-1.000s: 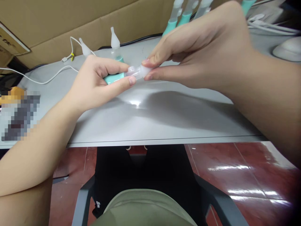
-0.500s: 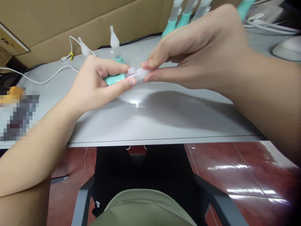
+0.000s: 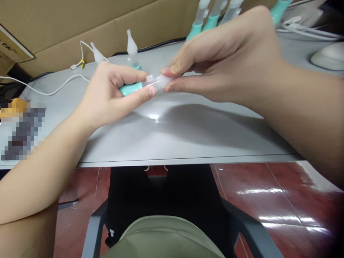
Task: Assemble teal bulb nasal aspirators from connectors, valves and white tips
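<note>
My left hand (image 3: 113, 89) is closed around a teal device (image 3: 131, 88) with a clear tube section, held sideways above the grey table. The thumb and fingertips of my right hand (image 3: 204, 68) pinch the white translucent tip (image 3: 164, 81) at the device's right end. My right fingers cover most of that tip. Behind my left hand stands a similar teal piece with a white nozzle (image 3: 131, 46). Another white nozzle (image 3: 97, 53) shows just above my left wrist, its lower part hidden.
Several teal and clear devices (image 3: 197, 27) stand at the back, partly behind my right hand. White cables (image 3: 303, 30) and a white mouse (image 3: 329, 56) lie at the right. Cardboard (image 3: 107, 21) lines the back. The table's front edge (image 3: 188, 161) is near me.
</note>
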{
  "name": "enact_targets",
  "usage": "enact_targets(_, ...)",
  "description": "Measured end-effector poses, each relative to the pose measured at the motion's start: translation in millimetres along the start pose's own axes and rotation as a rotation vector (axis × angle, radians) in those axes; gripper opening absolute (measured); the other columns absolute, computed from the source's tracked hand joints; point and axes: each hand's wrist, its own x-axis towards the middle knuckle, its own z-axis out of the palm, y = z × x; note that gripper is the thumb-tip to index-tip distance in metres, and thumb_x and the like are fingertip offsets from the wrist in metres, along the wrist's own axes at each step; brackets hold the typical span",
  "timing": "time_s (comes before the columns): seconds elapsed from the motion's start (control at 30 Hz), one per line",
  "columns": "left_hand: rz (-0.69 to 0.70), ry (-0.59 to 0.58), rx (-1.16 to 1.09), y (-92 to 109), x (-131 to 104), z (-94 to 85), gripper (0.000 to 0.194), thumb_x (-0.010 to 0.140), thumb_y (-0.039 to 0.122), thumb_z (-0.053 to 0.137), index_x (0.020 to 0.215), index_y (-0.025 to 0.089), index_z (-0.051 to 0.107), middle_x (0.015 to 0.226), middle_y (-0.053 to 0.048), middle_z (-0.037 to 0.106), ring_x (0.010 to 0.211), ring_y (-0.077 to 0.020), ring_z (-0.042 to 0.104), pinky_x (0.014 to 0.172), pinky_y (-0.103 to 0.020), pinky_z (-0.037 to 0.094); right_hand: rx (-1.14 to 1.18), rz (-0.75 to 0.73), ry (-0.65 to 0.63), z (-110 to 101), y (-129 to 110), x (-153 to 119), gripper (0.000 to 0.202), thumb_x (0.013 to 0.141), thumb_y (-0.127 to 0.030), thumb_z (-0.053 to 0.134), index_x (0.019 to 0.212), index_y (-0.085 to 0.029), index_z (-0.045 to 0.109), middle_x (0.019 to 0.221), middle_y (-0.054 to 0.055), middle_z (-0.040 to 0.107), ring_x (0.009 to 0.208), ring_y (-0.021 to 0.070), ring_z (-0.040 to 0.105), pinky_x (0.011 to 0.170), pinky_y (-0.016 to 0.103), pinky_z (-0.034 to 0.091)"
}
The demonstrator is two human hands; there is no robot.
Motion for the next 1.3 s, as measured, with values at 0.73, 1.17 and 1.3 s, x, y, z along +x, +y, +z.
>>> enact_targets(0.73,-0.103,-0.164,-0.355,12,-1,-5.0,0.036,0.109,0.059,0.076,0.121,0.025,0.080,0.119,-0.005,0.083,0.119,-0.0264,0.076,0.116,-0.044,0.059,0.304,0.187,-0.015,3,-36,14,0.020,0.102,-0.017,0.077,0.120,-0.012,0.070,0.097,-0.010,0.078,0.088,-0.0030,0.076,0.081,0.007,0.062)
enact_targets(1.17,-0.066,0.185,-0.333,6,8,9.4,0.054,0.078,0.069,0.106,0.091,0.023,0.081,0.091,-0.004,0.078,0.089,-0.0203,0.073,0.088,-0.042,0.062,0.183,0.344,-0.170,6,-20,8,0.045,0.080,-0.040,0.099,0.118,-0.031,0.078,0.112,-0.001,0.077,0.102,0.0158,0.076,0.088,0.028,0.067)
enact_targets(1.3,-0.135,0.173,-0.279,7,9,7.0,0.065,0.070,0.078,0.105,0.089,0.021,0.081,0.088,-0.004,0.074,0.082,-0.0182,0.068,0.082,-0.039,0.060,0.074,0.425,-0.221,9,-24,10,0.023,0.086,-0.028,0.092,0.106,-0.028,0.080,0.100,-0.001,0.077,0.086,0.0143,0.071,0.080,0.030,0.064)
